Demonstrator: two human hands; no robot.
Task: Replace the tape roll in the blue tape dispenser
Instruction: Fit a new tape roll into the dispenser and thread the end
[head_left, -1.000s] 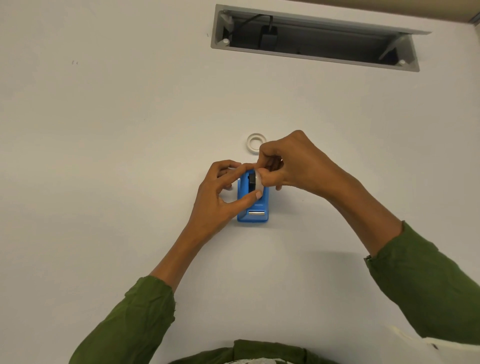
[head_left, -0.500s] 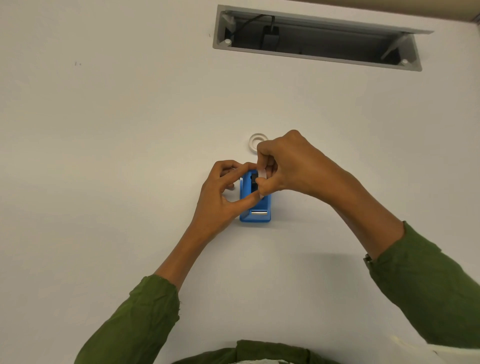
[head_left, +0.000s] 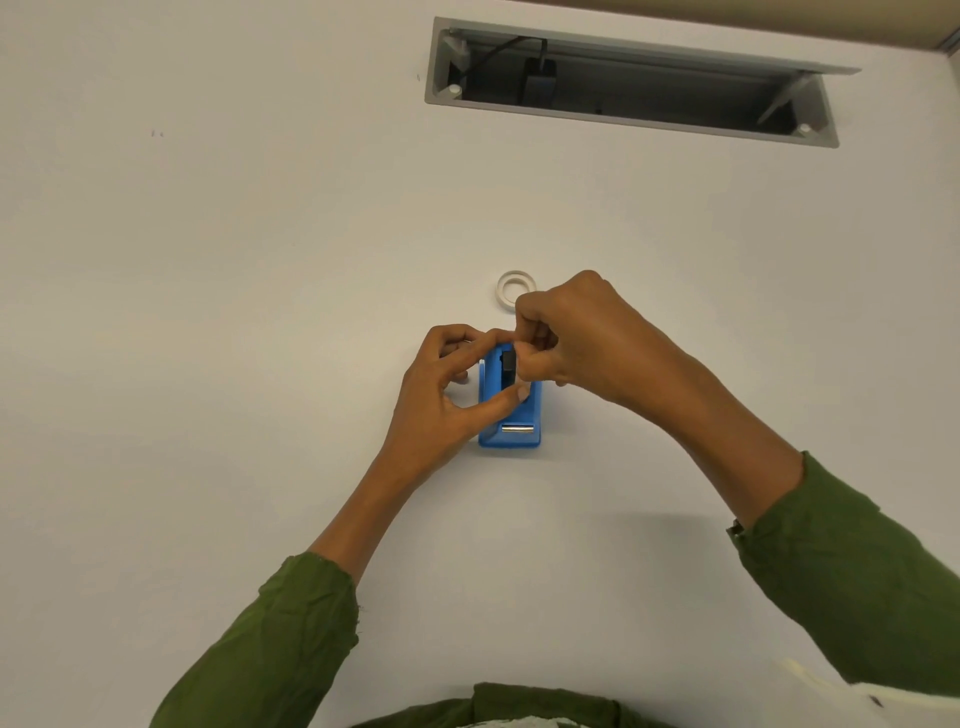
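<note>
At frame centre, the dispenser (head_left: 510, 415) is gripped on the bench (head_left: 208, 312) by the left hand (head_left: 441, 395). The right hand (head_left: 571, 338) is pinched shut over its top; what is held cannot be told. A tape ring (head_left: 506, 292) lies just above.

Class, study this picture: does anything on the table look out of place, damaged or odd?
Nothing looks damaged or spilled. The blue tape dispenser stands square on the white table between both hands. The one loose item is a white ring lying flat just beyond it, apart from the dispenser.
</note>
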